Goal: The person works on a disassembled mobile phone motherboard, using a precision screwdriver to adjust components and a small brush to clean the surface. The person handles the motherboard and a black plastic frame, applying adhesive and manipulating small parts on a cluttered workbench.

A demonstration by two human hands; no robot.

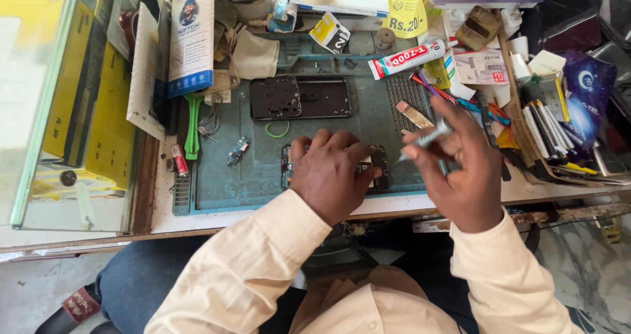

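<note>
My left hand (332, 169) lies flat, fingers half curled, pressing down on the opened phone (378, 166), which sits on the teal work mat (223, 176) on the desk (164, 219). My right hand (463, 169) is closed around a thin silver tool (426, 139), tip pointing toward the phone, just right of my left hand. Above my left hand: a black phone back panel (300, 98) lying flat, a small green ring (277, 129) beside it. Above my right hand: a white-and-red glue tube (409, 58), and further up a yellow price tag (406, 13). Far left of my left hand: a white-and-blue box (191, 41) standing upright, green plastic tool (192, 125), red battery (179, 160), small blue circuit part (238, 150). Right of my right hand: a stack of cards and packets (549, 127), dark blue packet (588, 87). Clutter crowds the mat's top and right edges.
</note>
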